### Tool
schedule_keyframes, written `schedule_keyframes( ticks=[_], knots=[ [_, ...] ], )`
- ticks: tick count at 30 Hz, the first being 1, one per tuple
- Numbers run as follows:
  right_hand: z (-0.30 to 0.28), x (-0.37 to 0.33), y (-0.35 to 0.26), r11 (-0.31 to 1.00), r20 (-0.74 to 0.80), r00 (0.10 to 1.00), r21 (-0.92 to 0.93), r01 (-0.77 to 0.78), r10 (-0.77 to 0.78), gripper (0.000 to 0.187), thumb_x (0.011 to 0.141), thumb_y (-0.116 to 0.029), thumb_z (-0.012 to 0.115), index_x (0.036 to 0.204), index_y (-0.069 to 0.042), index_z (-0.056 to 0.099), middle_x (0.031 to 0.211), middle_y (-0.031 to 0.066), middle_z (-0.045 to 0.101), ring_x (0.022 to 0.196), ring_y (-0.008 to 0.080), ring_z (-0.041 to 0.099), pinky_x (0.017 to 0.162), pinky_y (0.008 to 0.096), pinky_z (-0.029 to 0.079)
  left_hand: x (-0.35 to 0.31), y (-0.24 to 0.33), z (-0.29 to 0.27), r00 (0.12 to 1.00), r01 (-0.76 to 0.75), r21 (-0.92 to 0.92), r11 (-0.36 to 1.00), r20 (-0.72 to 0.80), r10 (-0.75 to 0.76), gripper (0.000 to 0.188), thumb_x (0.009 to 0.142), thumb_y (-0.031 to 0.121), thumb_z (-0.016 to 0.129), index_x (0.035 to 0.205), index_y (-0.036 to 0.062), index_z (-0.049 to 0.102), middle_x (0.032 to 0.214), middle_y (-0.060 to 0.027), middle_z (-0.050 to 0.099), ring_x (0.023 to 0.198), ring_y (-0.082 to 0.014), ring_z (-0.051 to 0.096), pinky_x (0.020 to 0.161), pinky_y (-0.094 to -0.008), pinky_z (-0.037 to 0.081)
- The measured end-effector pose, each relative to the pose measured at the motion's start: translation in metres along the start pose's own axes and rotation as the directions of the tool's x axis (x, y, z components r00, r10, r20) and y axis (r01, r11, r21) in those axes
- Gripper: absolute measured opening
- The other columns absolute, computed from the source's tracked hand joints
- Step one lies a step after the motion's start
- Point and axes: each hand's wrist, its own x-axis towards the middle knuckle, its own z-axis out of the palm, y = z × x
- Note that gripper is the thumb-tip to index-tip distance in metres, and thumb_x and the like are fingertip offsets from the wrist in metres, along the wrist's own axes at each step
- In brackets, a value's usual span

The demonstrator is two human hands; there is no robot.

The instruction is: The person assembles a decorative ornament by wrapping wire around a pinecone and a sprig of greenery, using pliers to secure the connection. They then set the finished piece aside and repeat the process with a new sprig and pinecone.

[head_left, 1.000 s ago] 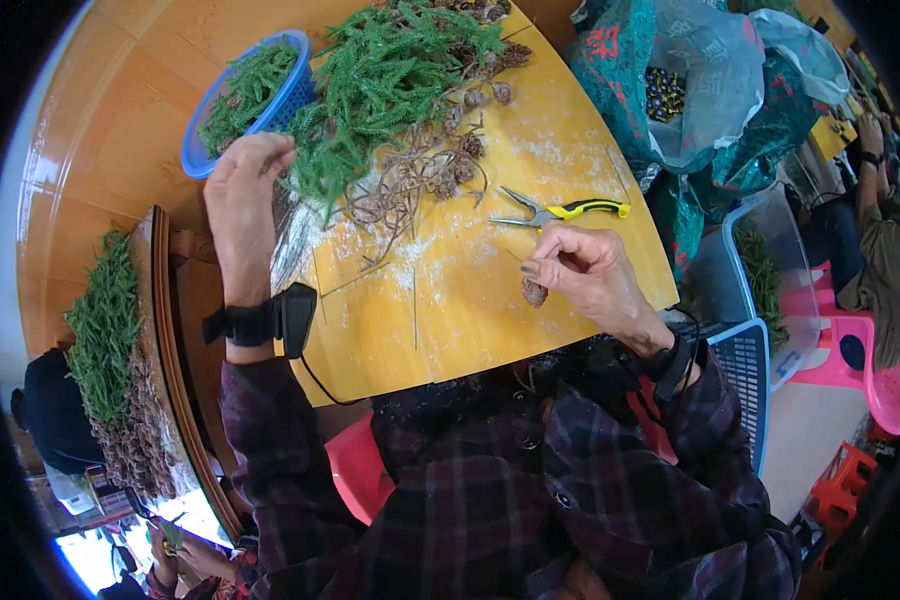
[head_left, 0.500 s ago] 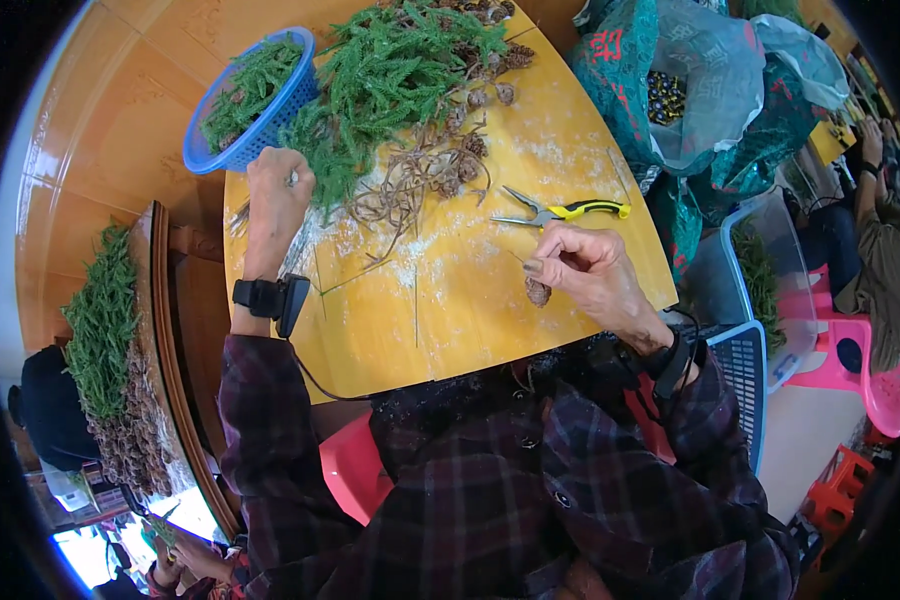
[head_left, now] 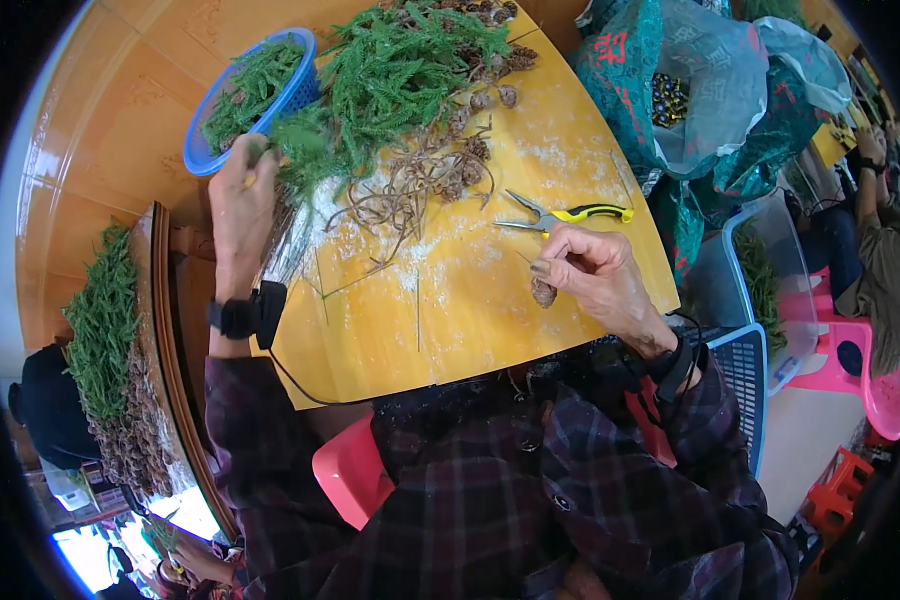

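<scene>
Over the right front of the wooden table, my right hand (head_left: 592,275) pinches a small brown pine cone (head_left: 543,292). The cone hangs below the thumb, and a thin stem or wire pokes out past the fingertips. My left hand (head_left: 242,190) is raised at the table's left edge, just below the blue basket (head_left: 198,155), with its fingers curled together. Motion smears it, and what it grips, if anything, is hidden. Blurred green tips of the artificial pine sprigs (head_left: 390,80) are close beside those fingers. Yellow-and-black pliers (head_left: 580,213) lie open just beyond my right hand.
Brown curly stems with cones (head_left: 410,195) and white flakes litter the table (head_left: 470,330). Thin wires lie at left. Green plastic bags (head_left: 620,100) stand at the right, above bins (head_left: 740,350). A side bench holds more sprigs (head_left: 105,320). Other people work at both edges.
My left hand has moved left and slightly up toward the blue basket, and the sprigs beside it have shifted. My right hand keeps its pinch on the cone, nearly still.
</scene>
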Motion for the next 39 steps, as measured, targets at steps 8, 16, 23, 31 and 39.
schedule_keyframes(
  ticks=[8,16,23,31,39],
  knots=[
    [0.001,0.002,0.000,0.990,-0.010,0.991,0.043,0.137,-0.137,0.007,0.086,-0.006,0.061,0.086,0.001,0.059,0.093,0.0076,0.053,0.070,0.0118,0.057,0.063,0.0247,0.047,-0.042,0.076,0.019,0.982,0.153,-0.538,0.829,0.177,-0.067,0.007,0.084,0.002,0.059,0.090,0.0025,0.059,0.080,0.0037,0.059,0.072,-0.0063,0.050,0.066,-0.0215,0.041],
    [-0.004,0.005,-0.004,0.984,-0.032,0.987,0.077,0.159,-0.156,0.011,0.086,-0.010,0.063,0.088,0.000,0.061,0.116,0.0141,0.052,0.074,0.0120,0.060,0.065,0.0249,0.048,-0.063,0.093,0.057,0.940,0.023,-0.369,0.929,0.324,0.105,0.009,0.083,-0.001,0.059,0.092,0.0016,0.059,0.082,0.0022,0.061,0.073,-0.0062,0.052,0.067,-0.0235,0.043],
    [-0.012,0.003,-0.006,0.978,-0.097,0.994,0.207,-0.027,0.047,0.014,0.087,-0.013,0.061,0.087,0.000,0.061,0.129,0.0178,0.046,0.073,0.0119,0.061,0.068,0.0258,0.049,-0.071,0.099,0.074,0.870,0.288,-0.584,0.759,0.491,0.047,0.010,0.087,0.003,0.056,0.095,0.0006,0.061,0.080,0.0017,0.061,0.073,-0.0061,0.054,0.065,-0.0230,0.044],
    [-0.007,0.006,0.001,0.959,0.046,0.959,0.053,0.279,-0.281,0.016,0.087,-0.014,0.062,0.087,0.001,0.062,0.125,0.0152,0.050,0.076,0.0118,0.060,0.069,0.0256,0.049,-0.082,0.084,0.092,0.605,0.648,-0.522,0.555,0.795,0.042,0.019,0.092,0.014,0.051,0.102,0.0028,0.063,0.079,0.0013,0.062,0.072,-0.0048,0.054,0.062,-0.0200,0.042],
    [-0.012,0.004,-0.006,0.994,-0.066,0.994,-0.065,0.087,-0.091,0.017,0.087,-0.018,0.063,0.087,-0.001,0.063,0.108,0.0094,0.057,0.066,0.0092,0.051,0.061,0.0225,0.042,-0.087,0.097,0.091,0.664,0.560,-0.489,0.669,0.748,-0.010,0.026,0.092,0.021,0.050,0.108,0.0036,0.061,0.087,-0.0040,0.062,0.076,-0.0112,0.056,0.070,-0.0248,0.044]
  ],
)
